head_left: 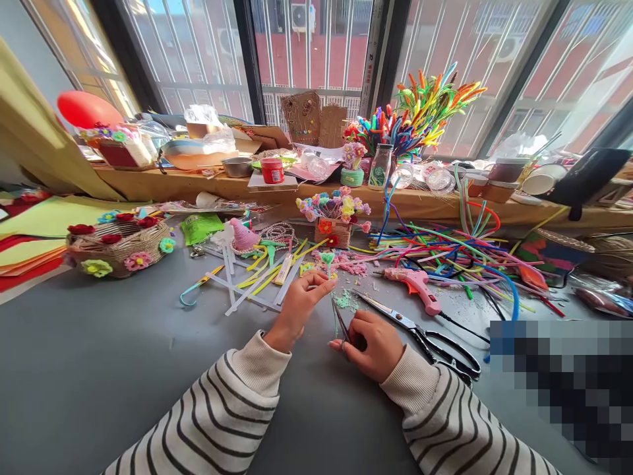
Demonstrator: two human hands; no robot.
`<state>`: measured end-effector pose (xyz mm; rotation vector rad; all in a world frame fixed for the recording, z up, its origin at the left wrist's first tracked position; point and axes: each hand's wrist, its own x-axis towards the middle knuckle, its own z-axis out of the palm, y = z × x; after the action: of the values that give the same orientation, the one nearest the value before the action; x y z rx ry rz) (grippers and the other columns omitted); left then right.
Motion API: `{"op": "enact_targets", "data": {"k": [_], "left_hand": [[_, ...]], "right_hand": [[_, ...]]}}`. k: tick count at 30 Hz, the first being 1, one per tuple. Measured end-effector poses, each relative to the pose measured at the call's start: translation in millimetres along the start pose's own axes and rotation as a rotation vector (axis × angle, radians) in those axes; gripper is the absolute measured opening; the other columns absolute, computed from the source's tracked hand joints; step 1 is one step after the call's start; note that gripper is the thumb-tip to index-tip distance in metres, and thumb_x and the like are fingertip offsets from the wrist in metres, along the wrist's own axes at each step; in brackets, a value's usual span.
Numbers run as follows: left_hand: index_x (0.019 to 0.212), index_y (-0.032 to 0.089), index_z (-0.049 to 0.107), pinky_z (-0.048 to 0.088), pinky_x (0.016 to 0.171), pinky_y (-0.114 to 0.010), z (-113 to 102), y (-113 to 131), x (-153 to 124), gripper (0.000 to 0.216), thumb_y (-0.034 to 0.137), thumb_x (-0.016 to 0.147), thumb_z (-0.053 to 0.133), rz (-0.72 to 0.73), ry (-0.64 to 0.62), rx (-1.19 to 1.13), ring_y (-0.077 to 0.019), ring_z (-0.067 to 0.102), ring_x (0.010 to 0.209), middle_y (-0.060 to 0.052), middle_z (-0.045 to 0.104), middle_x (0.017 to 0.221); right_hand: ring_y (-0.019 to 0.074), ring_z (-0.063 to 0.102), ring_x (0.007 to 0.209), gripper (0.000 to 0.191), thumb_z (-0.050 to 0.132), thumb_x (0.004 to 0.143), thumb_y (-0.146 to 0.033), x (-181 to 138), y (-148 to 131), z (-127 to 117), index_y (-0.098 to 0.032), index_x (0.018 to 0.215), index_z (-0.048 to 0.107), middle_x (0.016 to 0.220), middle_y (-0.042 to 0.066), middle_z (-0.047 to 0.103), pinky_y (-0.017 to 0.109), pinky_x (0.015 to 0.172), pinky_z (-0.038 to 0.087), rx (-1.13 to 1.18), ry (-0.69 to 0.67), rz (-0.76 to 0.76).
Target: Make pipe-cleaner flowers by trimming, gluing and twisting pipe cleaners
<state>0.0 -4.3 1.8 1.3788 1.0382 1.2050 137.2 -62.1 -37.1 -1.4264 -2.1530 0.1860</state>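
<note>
- My left hand [298, 309] pinches a small green-stemmed flower [327, 258] upright between fingertips, just above the grey bench [99, 343].
- My right hand [370, 343] is closed around small scissors [340, 321], blades pointing up toward the stem.
- Big scissors [420, 332] and a pink glue gun [415, 285] lie just right of it.

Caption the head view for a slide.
Left hand pinches a small pipe-cleaner flower; right hand grips small scissors on a cluttered craft table.
</note>
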Motion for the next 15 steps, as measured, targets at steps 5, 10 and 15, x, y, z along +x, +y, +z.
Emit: {"op": "enact_targets", "data": {"k": [5,10,15], "left_hand": [[0.049,0.014,0.046,0.032,0.067,-0.022,1.4,2.6,-1.2,0.02,0.028,0.058,0.057,-0.005,-0.048,-0.012,-0.0094,0.041,0.067,0.002,0.044,0.062],[0.048,0.014,0.047,0.032,0.067,-0.022,1.1,4.3,-1.8,0.02,0.029,0.058,0.058,-0.023,-0.061,-0.023,-0.0101,0.041,0.067,0.001,0.045,0.062],[0.051,0.015,0.049,0.031,0.068,-0.023,0.1,2.1,-0.9,0.019,0.03,0.058,0.058,-0.019,-0.034,-0.002,-0.01,0.042,0.066,0.002,0.046,0.06]], "right_hand": [[0.0077,0.038,0.049,0.04,0.043,0.068,-0.052,0.1,-1.3,0.2,-0.016,0.05,0.043,0.054,-0.001,0.042,0.02,0.046,0.028,-0.012,-0.009,0.012],[0.0079,0.037,0.049,0.038,0.044,0.068,-0.05,0.3,0.3,2.3,-0.017,0.049,0.043,0.054,-0.002,0.042,0.021,0.046,0.028,-0.042,0.015,-0.002],[0.0092,0.04,0.052,0.035,0.043,0.072,-0.045,0.7,0.9,1.3,-0.017,0.05,0.043,0.055,-0.001,0.044,0.022,0.047,0.029,-0.039,0.008,-0.014]]}}
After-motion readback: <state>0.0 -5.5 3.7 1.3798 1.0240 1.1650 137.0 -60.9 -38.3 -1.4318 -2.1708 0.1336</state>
